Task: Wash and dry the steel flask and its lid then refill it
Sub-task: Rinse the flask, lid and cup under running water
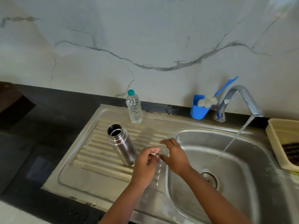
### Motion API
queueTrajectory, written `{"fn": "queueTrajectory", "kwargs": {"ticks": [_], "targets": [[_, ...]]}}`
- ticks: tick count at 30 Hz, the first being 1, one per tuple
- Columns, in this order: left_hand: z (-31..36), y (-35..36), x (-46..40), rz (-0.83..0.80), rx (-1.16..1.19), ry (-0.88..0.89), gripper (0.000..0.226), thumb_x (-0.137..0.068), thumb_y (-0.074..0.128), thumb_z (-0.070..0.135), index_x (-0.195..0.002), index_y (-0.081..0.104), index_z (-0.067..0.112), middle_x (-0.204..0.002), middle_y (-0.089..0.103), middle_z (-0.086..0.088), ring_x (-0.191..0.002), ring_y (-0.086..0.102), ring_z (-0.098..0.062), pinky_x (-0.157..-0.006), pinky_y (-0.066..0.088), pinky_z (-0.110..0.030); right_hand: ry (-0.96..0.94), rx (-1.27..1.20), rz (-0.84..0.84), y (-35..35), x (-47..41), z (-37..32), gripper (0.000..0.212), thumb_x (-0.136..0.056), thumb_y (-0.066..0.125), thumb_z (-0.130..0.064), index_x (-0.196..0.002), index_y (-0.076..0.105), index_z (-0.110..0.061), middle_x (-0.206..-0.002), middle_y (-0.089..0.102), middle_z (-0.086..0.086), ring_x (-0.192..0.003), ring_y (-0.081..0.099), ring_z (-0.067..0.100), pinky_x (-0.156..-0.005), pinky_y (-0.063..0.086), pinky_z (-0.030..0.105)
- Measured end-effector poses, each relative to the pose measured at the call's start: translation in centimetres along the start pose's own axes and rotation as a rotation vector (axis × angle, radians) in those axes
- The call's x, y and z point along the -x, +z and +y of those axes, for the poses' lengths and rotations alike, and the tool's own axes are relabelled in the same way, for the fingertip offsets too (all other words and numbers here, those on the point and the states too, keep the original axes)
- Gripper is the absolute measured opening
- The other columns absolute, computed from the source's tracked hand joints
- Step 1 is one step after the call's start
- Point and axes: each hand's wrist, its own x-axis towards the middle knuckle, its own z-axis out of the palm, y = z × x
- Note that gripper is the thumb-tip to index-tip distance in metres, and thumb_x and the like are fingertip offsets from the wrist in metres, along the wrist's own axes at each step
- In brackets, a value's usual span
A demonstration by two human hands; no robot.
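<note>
The steel flask [123, 146] stands upright and uncapped on the ribbed drainboard [100, 159], just left of my hands. My left hand [144, 165] and my right hand [175, 156] meet over the edge between drainboard and sink basin [242, 183]. Between them is a blurred steel-coloured lid [161, 152]. The left fingers are curled and pinch its near side. The right fingers and thumb curve round its other side. Its outline is hard to make out against the steel.
Water runs from the tap [239, 101] into the basin, right of my hands. A plastic water bottle [134, 109] stands behind the flask. A blue cup with a bottle brush [199, 107] sits by the tap. A beige tray [284, 143] lies at the right edge.
</note>
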Motion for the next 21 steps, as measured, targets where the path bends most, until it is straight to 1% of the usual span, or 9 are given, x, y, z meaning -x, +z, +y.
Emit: {"fn": "queueTrajectory", "kwargs": {"ticks": [3, 6, 7, 9, 12, 14, 16, 19, 21], "targets": [[0.4, 2.2, -0.7, -0.042, 0.006, 0.020, 0.037, -0.094, 0.057, -0.001, -0.100, 0.068, 0.033, -0.105, 0.071, 0.014, -0.098, 0.064, 0.004, -0.081, 0.047, -0.011, 0.113, -0.065, 0.146, -2.6, 1.6, 2.8, 0.036, -0.080, 0.077, -0.011, -0.113, 0.065, -0.021, -0.111, 0.055, -0.008, -0.094, 0.059, 0.012, -0.081, 0.052, 0.027], [0.9, 4.9, -1.4, -0.110, 0.041, 0.018, 0.030, -0.094, 0.058, -0.001, -0.101, 0.069, 0.026, -0.103, 0.072, 0.013, -0.095, 0.064, 0.005, -0.082, 0.047, -0.011, 0.307, -0.080, 0.203, -5.8, 4.0, 6.9, 0.030, -0.080, 0.075, -0.006, -0.097, 0.065, -0.029, -0.104, 0.061, -0.006, -0.079, 0.061, 0.008, -0.072, 0.046, 0.014], [1.0, 5.9, -1.7, -0.134, 0.048, 0.018, 0.028, -0.094, 0.059, -0.001, -0.103, 0.069, 0.023, -0.104, 0.072, 0.011, -0.095, 0.064, 0.005, -0.082, 0.046, -0.010, 0.380, -0.080, 0.218, -6.8, 4.8, 8.4, 0.030, -0.080, 0.073, -0.005, -0.092, 0.064, -0.032, -0.102, 0.064, -0.005, -0.077, 0.062, 0.007, -0.070, 0.044, 0.012], [1.0, 7.9, -2.5, -0.185, 0.061, 0.018, 0.026, -0.094, 0.059, -0.003, -0.103, 0.069, 0.020, -0.106, 0.072, 0.007, -0.095, 0.066, 0.004, -0.084, 0.046, -0.010, 0.527, -0.087, 0.270, -9.0, 6.3, 10.8, 0.034, -0.081, 0.069, -0.005, -0.083, 0.063, -0.038, -0.099, 0.069, -0.005, -0.079, 0.064, 0.012, -0.073, 0.044, 0.019], [1.4, 11.1, -4.0, -0.288, 0.062, 0.012, 0.029, -0.094, 0.059, -0.004, -0.099, 0.069, 0.023, -0.106, 0.072, 0.006, -0.098, 0.066, 0.004, -0.088, 0.046, -0.012, 0.670, -0.073, 0.293, -12.4, 7.3, 13.5, 0.018, -0.089, 0.064, -0.014, -0.088, 0.072, -0.030, -0.095, 0.071, -0.001, -0.086, 0.064, 0.019, -0.075, 0.041, 0.024], [2.2, 13.2, -5.3, -0.356, 0.054, 0.018, 0.033, -0.094, 0.059, -0.004, -0.098, 0.068, 0.027, -0.105, 0.072, 0.011, -0.098, 0.066, 0.005, -0.089, 0.046, -0.012, 0.671, -0.028, 0.306, -14.5, 6.7, 14.9, 0.013, -0.094, 0.063, -0.024, -0.085, 0.070, -0.030, -0.091, 0.071, 0.000, -0.085, 0.064, 0.019, -0.074, 0.041, 0.026], [3.4, 15.2, -7.0, -0.413, 0.055, 0.013, 0.031, -0.094, 0.060, -0.002, -0.101, 0.067, 0.028, -0.108, 0.071, 0.011, -0.100, 0.065, 0.003, -0.089, 0.047, -0.012, 0.618, -0.040, 0.366, -16.3, 5.2, 15.6, 0.012, -0.092, 0.066, -0.023, -0.083, 0.064, -0.031, -0.089, 0.070, -0.002, -0.087, 0.066, 0.019, -0.077, 0.046, 0.030], [5.5, 18.3, -10.0, -0.467, 0.047, -0.058, 0.030, -0.091, 0.066, 0.002, -0.112, 0.063, 0.024, -0.114, 0.067, 0.002, -0.106, 0.064, -0.012, -0.089, 0.048, -0.018, 0.548, -0.093, 0.384, -18.0, 1.5, 16.1, 0.006, -0.091, 0.067, -0.018, -0.096, 0.068, -0.021, -0.092, 0.069, 0.000, -0.088, 0.066, 0.021, -0.081, 0.052, 0.036], [6.6, 20.3, -11.5, -0.494, 0.068, -0.129, 0.045, -0.086, 0.070, -0.002, -0.125, 0.057, 0.018, -0.118, 0.061, -0.001, -0.107, 0.058, -0.015, -0.094, 0.048, -0.025, 0.478, -0.257, 0.419, -18.8, -1.2, 16.2, 0.021, -0.086, 0.074, -0.019, -0.106, 0.068, -0.013, -0.092, 0.069, 0.004, -0.087, 0.067, 0.022, -0.083, 0.056, 0.037]]}}
